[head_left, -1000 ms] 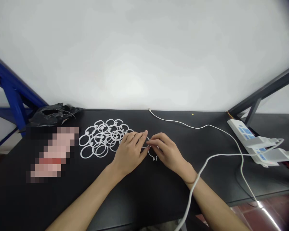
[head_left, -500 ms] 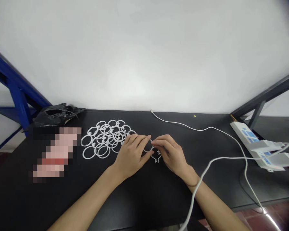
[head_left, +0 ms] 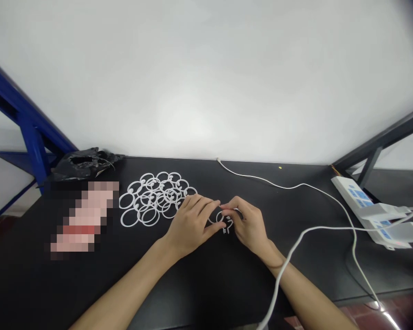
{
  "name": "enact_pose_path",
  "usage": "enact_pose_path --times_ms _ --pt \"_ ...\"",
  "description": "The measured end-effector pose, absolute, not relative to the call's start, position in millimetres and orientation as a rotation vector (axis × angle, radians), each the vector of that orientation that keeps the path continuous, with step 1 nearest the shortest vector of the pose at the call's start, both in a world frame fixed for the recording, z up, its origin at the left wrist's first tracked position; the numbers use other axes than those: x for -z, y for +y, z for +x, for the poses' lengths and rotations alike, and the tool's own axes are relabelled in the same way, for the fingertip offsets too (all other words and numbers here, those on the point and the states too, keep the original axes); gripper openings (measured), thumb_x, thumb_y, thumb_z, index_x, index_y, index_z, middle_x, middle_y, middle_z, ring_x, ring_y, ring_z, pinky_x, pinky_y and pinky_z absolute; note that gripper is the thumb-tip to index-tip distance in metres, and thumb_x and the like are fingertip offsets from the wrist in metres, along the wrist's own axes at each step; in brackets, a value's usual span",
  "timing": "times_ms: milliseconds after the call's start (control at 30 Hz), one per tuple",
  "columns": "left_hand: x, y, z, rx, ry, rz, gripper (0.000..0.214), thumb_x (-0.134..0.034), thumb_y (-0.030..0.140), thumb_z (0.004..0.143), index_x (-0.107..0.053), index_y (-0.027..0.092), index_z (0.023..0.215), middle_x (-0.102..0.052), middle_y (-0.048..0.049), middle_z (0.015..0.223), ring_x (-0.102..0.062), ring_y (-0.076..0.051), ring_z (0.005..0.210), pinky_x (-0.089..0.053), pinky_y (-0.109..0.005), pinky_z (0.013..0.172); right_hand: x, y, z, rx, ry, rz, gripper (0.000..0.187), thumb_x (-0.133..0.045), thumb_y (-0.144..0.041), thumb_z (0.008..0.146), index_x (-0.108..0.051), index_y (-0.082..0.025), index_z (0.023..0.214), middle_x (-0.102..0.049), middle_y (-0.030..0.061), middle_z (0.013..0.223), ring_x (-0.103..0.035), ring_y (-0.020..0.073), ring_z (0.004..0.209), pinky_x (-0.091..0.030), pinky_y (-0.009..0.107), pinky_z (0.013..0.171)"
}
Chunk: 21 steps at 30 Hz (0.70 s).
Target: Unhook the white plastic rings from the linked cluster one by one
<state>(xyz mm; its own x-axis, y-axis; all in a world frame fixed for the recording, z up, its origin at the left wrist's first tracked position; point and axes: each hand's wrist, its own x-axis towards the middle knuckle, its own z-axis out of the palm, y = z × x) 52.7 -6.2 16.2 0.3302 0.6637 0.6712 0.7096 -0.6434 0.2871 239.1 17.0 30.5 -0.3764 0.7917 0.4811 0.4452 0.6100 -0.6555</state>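
Both of my hands meet over the middle of a black table [head_left: 199, 279]. My left hand [head_left: 192, 222] and my right hand [head_left: 246, 224] each pinch a small white plastic ring [head_left: 223, 219] between their fingertips, just above the tabletop. A short tail of the ring with small prongs pokes out below the fingers. A pile of several similar white rings [head_left: 154, 198] lies flat on the table just left of my left hand.
A crumpled black plastic bag [head_left: 82, 164] sits at the back left corner beside a blue metal frame [head_left: 27, 133]. A white cable [head_left: 306, 229] runs across the table's right half to a white power strip [head_left: 375, 211] with plugs. A blurred-out patch [head_left: 84, 215] lies left.
My right hand's fingers have curled tighter onto the ring, and both hands now hold it closer together. The view has drifted slightly.
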Motion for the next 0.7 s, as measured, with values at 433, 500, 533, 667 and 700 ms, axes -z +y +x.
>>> enact_pose_path --times_ms 433,500,533,667,700 --pt "-25.0 12.4 -10.4 0.73 -2.066 -1.983 0.037 -0.055 0.045 0.09 -0.069 0.016 0.109 -0.065 -0.0174 0.105 -0.052 -0.038 0.103 -0.045 -0.054 0.084 -27.5 34.3 246.3 -0.456 -1.929 -1.266 0.017 -0.055 -0.031 0.096 -0.065 -0.02 0.103 -0.068 0.0043 0.085 -0.065 0.0171 0.075 -0.054 0.03 0.068" --pt "-22.4 12.2 -14.6 0.664 -2.086 -1.962 0.038 -0.052 0.044 0.09 -0.069 0.017 0.11 -0.065 -0.0177 0.105 -0.052 -0.038 0.101 -0.045 -0.053 0.081 -27.7 34.5 246.7 -0.448 -1.941 -1.272 0.017 -0.055 -0.031 0.096 -0.066 -0.02 0.103 -0.067 0.0041 0.084 -0.064 0.0169 0.074 -0.053 0.03 0.066" --pt "-21.4 11.9 -15.5 0.633 -2.095 -1.95 0.038 -0.051 0.044 0.091 -0.069 0.017 0.111 -0.065 -0.0176 0.104 -0.053 -0.037 0.1 -0.045 -0.052 0.08 -27.8 34.5 246.6 -0.453 -1.949 -1.269 0.017 -0.055 -0.03 0.096 -0.066 -0.02 0.103 -0.067 0.004 0.084 -0.063 0.0167 0.073 -0.053 0.03 0.065" --pt "-20.4 11.7 -17.4 0.536 -2.116 -1.916 0.041 -0.05 0.046 0.091 -0.066 0.017 0.116 -0.067 -0.0166 0.106 -0.054 -0.038 0.099 -0.045 -0.05 0.078 -27.9 34.4 246.7 -0.468 -1.977 -1.245 0.015 -0.055 -0.028 0.096 -0.066 -0.02 0.102 -0.066 0.004 0.086 -0.062 0.0162 0.074 -0.053 0.03 0.067" --pt "-20.6 12.0 -18.2 0.525 -2.113 -1.917 0.042 -0.05 0.047 0.091 -0.065 0.017 0.116 -0.067 -0.0165 0.106 -0.054 -0.038 0.099 -0.045 -0.05 0.078 -27.9 34.6 246.9 -0.467 -1.984 -1.241 0.015 -0.055 -0.028 0.095 -0.066 -0.02 0.102 -0.066 0.0041 0.086 -0.062 0.0163 0.075 -0.053 0.03 0.068"
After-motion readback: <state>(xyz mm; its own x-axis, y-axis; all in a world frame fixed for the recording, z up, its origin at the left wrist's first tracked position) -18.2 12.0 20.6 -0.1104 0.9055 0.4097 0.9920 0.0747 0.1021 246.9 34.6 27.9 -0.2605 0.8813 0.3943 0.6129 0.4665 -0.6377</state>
